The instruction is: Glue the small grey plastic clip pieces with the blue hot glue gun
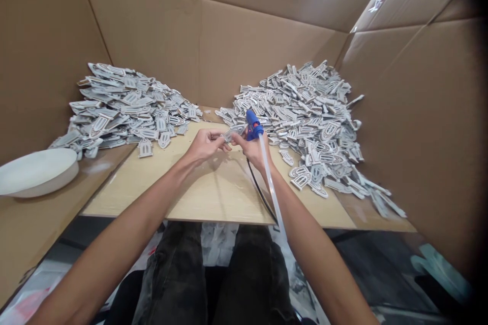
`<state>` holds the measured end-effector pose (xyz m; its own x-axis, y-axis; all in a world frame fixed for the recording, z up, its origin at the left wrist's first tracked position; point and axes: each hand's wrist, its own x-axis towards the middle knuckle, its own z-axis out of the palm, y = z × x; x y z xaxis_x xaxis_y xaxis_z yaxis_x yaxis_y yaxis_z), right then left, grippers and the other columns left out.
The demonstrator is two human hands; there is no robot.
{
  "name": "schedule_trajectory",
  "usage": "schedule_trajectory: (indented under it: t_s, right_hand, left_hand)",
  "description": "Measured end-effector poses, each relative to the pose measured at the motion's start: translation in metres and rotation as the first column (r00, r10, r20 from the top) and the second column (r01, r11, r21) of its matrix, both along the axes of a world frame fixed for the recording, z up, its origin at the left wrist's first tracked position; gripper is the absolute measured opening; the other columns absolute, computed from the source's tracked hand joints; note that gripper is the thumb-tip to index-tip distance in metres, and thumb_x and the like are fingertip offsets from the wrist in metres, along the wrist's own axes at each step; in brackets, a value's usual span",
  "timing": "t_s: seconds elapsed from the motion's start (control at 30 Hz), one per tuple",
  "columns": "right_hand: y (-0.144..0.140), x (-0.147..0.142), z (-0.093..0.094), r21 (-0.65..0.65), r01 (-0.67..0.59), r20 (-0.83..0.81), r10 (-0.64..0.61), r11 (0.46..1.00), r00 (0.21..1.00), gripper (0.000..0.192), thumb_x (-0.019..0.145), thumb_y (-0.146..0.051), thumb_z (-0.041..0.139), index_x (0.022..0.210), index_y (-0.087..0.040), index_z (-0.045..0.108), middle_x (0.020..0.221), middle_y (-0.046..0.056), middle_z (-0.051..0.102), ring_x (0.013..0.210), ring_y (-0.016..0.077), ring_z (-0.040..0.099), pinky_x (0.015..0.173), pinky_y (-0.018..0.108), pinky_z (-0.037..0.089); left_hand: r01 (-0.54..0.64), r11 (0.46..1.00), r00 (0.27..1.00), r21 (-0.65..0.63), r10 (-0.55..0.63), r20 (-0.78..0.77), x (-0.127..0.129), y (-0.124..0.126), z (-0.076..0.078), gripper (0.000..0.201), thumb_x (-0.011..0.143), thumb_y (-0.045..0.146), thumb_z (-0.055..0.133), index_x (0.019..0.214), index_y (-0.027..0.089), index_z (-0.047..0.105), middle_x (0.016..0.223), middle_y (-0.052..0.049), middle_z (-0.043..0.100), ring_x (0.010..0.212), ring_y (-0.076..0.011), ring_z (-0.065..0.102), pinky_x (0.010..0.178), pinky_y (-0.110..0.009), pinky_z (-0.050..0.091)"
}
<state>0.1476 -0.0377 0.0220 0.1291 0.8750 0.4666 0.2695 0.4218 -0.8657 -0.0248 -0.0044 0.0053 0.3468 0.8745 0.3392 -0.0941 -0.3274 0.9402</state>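
Observation:
My left hand [208,144] pinches one end of a flat grey-white slotted piece [233,133] above the middle of the board. Wrapped round a blue hot glue gun [252,124] is my right hand [254,150], its thumb close to the same piece; whether it also grips the piece I cannot tell. A long translucent glue stick [271,183] sticks out of the back of the gun toward me. The gun's black cord [259,190] hangs beside my right wrist. Its nozzle is hidden.
Heaps of similar slotted pieces lie at the left [133,101] and the right [305,106] on the pale wooden board [206,198]. A white bowl [41,172] stands far left. Cardboard walls [244,51] enclose the back and sides. The board's front edge is above my legs.

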Motion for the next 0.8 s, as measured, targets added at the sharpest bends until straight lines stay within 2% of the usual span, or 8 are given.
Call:
schedule_trajectory:
  t_s: [0.1, 0.27, 0.37, 0.43, 0.53, 0.63, 0.73, 0.8]
  right_hand:
    - [0.001, 0.001, -0.002, -0.007, -0.017, -0.011, 0.017, 1.0, 1.0, 0.055, 0.071, -0.064, 0.085, 0.079, -0.026, 0.046, 0.067, -0.002, 0.059, 0.067, 0.0211, 0.068, 0.063, 0.031, 0.049]
    - [0.005, 0.001, -0.009, 0.013, 0.066, 0.044, -0.067, 0.998, 0.997, 0.049, 0.072, -0.058, 0.085, 0.079, -0.025, 0.05, 0.068, -0.002, 0.06, 0.063, 0.016, 0.056, 0.063, 0.03, 0.047]
    - [0.008, 0.001, -0.015, 0.053, 0.064, 0.047, -0.067, 0.997, 0.997, 0.048, 0.073, -0.057, 0.086, 0.082, -0.024, 0.053, 0.07, -0.003, 0.06, 0.063, 0.0151, 0.055, 0.064, 0.029, 0.047]
    - [0.008, 0.002, -0.017, 0.069, 0.025, 0.042, -0.028, 0.997, 0.999, 0.048, 0.074, -0.058, 0.087, 0.086, -0.024, 0.054, 0.072, -0.004, 0.06, 0.064, 0.0151, 0.056, 0.064, 0.029, 0.048]
    - [0.005, 0.003, -0.016, 0.066, -0.043, 0.046, 0.04, 0.997, 0.998, 0.048, 0.077, -0.061, 0.085, 0.088, -0.024, 0.056, 0.076, -0.003, 0.06, 0.064, 0.0153, 0.058, 0.064, 0.029, 0.05]
    - [0.002, 0.007, -0.01, 0.085, -0.032, 0.087, 0.024, 0.996, 0.996, 0.047, 0.082, -0.067, 0.079, 0.09, -0.023, 0.062, 0.079, -0.001, 0.064, 0.068, 0.0168, 0.061, 0.065, 0.029, 0.051]
    - [0.001, 0.011, -0.004, 0.046, -0.018, 0.1, 0.014, 0.999, 0.995, 0.059, 0.082, -0.08, 0.072, 0.096, -0.022, 0.071, 0.081, 0.003, 0.07, 0.068, 0.0185, 0.063, 0.062, 0.03, 0.051]
    - [0.001, 0.014, -0.002, -0.02, -0.079, 0.086, 0.08, 0.997, 0.993, 0.07, 0.079, -0.09, 0.066, 0.094, -0.021, 0.073, 0.082, 0.006, 0.073, 0.062, 0.0177, 0.063, 0.058, 0.03, 0.049]
  left_hand:
    - [-0.01, 1.0, 1.0, 0.002, 0.01, -0.011, -0.001, 0.0, -0.001, 0.033, 0.084, 0.042, 0.084, 0.096, 0.012, 0.081, 0.075, -0.009, 0.079, 0.066, -0.0194, 0.074, 0.066, -0.029, 0.061]
    - [-0.039, 0.999, 0.999, 0.027, 0.039, -0.008, 0.002, 0.002, -0.006, 0.033, 0.083, 0.045, 0.086, 0.087, 0.012, 0.078, 0.073, -0.009, 0.078, 0.062, -0.0182, 0.073, 0.062, -0.027, 0.06]
    - [-0.038, 0.999, 0.999, 0.011, 0.038, 0.003, 0.003, 0.001, -0.007, 0.039, 0.08, 0.048, 0.089, 0.085, 0.012, 0.075, 0.074, -0.01, 0.078, 0.063, -0.019, 0.074, 0.06, -0.027, 0.06]
    - [-0.009, 1.0, 1.0, -0.017, 0.009, -0.001, 0.003, -0.002, -0.007, 0.043, 0.078, 0.05, 0.091, 0.089, 0.011, 0.073, 0.073, -0.01, 0.077, 0.062, -0.0201, 0.075, 0.058, -0.027, 0.06]
    - [0.084, 0.995, 0.996, -0.06, -0.086, -0.029, 0.004, -0.007, -0.006, 0.053, 0.08, 0.052, 0.09, 0.107, 0.011, 0.07, 0.071, -0.01, 0.077, 0.059, -0.0224, 0.076, 0.055, -0.029, 0.06]
    - [0.138, 0.986, 0.99, -0.088, -0.139, -0.008, 0.008, -0.01, -0.005, 0.053, 0.082, 0.049, 0.089, 0.112, 0.011, 0.065, 0.076, -0.011, 0.079, 0.062, -0.0248, 0.078, 0.054, -0.03, 0.061]
    - [0.069, 0.988, 0.995, -0.135, -0.059, 0.076, 0.011, -0.008, -0.003, 0.041, 0.086, 0.039, 0.087, 0.104, 0.012, 0.061, 0.083, -0.012, 0.08, 0.066, -0.0241, 0.08, 0.058, -0.03, 0.062]
    - [0.009, 0.984, 0.993, -0.177, 0.013, 0.121, 0.011, -0.006, 0.0, 0.032, 0.09, 0.032, 0.081, 0.103, 0.013, 0.058, 0.084, -0.012, 0.08, 0.065, -0.0227, 0.079, 0.059, -0.029, 0.062]
